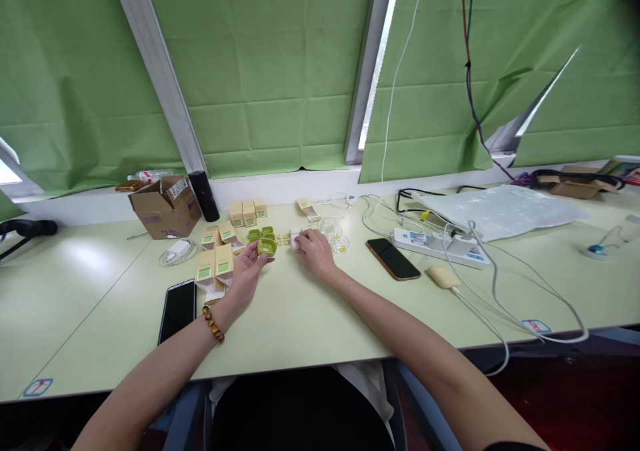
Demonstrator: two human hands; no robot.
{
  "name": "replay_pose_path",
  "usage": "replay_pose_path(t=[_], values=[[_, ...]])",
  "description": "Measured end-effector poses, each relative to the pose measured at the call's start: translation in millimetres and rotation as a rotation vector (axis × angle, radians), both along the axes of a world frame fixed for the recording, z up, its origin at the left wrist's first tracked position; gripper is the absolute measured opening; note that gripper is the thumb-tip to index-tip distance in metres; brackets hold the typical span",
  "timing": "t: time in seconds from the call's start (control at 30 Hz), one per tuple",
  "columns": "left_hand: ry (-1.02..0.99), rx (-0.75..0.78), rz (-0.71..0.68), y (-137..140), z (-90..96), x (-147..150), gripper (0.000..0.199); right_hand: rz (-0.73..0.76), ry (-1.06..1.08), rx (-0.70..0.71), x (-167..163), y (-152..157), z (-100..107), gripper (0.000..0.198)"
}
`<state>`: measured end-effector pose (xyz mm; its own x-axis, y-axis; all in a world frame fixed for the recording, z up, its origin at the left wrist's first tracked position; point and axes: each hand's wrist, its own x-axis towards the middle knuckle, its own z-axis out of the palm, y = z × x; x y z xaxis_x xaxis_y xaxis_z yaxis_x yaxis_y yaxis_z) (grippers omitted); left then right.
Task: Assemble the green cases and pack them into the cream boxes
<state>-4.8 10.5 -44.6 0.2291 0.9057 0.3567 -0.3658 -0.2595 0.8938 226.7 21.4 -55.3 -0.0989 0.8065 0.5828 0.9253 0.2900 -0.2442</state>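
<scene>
A small green square dish (267, 247) is pinched in my left hand (247, 272), its hollow side facing me. More green dishes (261, 233) lie just behind it. My right hand (316, 251) has its fingers closed at a small white item (295, 239) whose kind I cannot make out, and the fingers partly cover it. Between the hands sit several tiny yellowish pieces (283, 239). Clear cups (342, 243) with yellow bits in them stand right beside my right hand. Open small cartons (214, 264) with green labels are grouped left of my left hand.
A dark phone (179, 309) lies at left, and another phone (393, 259) at right. A power strip (440, 247) with white cables and a cream-coloured charger (443, 277) are farther right. A cardboard box (167, 209) and black cylinder (203, 196) stand at the back left.
</scene>
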Motion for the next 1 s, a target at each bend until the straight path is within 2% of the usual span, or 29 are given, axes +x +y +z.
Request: replay_pose_path(t=[0.17,0.23,0.33,0.4,0.47,0.57,0.67,0.8,1.0], values=[[-0.039,-0.006,0.024,0.5,0.7,-0.4,0.049,0.194,0.43,0.275,-11.1,-19.3,21.1,0.023],[-0.073,-0.026,0.02,0.4,1.1,0.0,0.049,0.277,0.585,0.328,-16.7,-29.0,30.3,0.022],[-0.114,-0.054,0.007,-0.1,1.7,0.9,0.05,0.355,0.75,0.328,-23.5,-39.9,38.4,0.023],[-0.122,-0.066,0.001,-0.8,2.4,1.4,0.05,0.394,0.889,0.272,-26.3,-42.8,39.8,0.026],[-0.123,-0.075,0.001,-1.6,3.4,1.6,0.049,0.453,1.103,0.155,-27.1,-42.8,40.0,0.03],[-0.123,-0.077,0.004,-2.9,4.7,1.6,0.049,0.615,1.483,-0.127,-23.8,-40.8,40.5,0.034],[-0.124,-0.078,-0.001,-3.7,4.7,1.7,0.048,0.766,1.702,-0.371,-16.9,-38.7,41.0,0.033],[-0.128,-0.079,-0.006,-4.2,4.0,2.1,0.049,0.83,1.792,-0.429,-10.2,-36.7,38.9,0.027],[-0.119,-0.076,-0.012,-5.2,5.2,2.6,0.048,0.887,1.793,-0.471,-8.3,-37.3,35.8,0.026]])
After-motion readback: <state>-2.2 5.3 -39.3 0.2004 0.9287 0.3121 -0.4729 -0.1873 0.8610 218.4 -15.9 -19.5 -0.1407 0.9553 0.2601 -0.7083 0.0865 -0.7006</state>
